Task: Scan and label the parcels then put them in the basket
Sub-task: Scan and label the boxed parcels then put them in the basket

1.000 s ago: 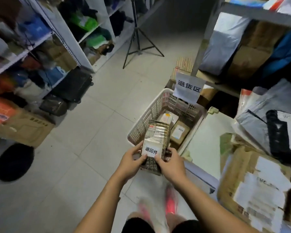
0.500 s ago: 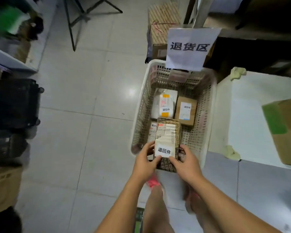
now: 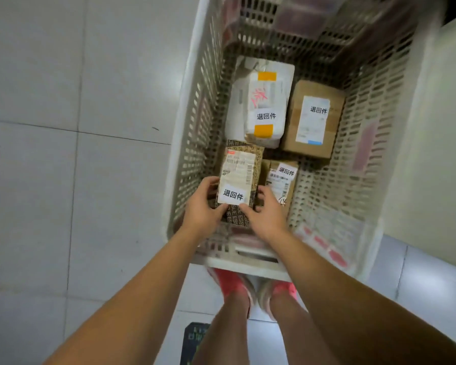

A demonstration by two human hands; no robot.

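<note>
Inside the basket [image 3: 374, 114], four labelled parcels [image 3: 266, 106]

Even, cool indoor light; pale glare on floor [image 3: 429, 283]. Basket [image 3: 182, 122] top and right rim motion-smeared (labels [image 3: 233, 194] legible mid-frame). Wide-angle bowing at edges.

Pale grey floor tiles [image 3: 63, 75] spread to the left. Pink shoes [image 3: 232, 284] stand on them, near a dark printed object [image 3: 192, 341]. A white surface [image 3: 445, 127] rises at right.
</note>
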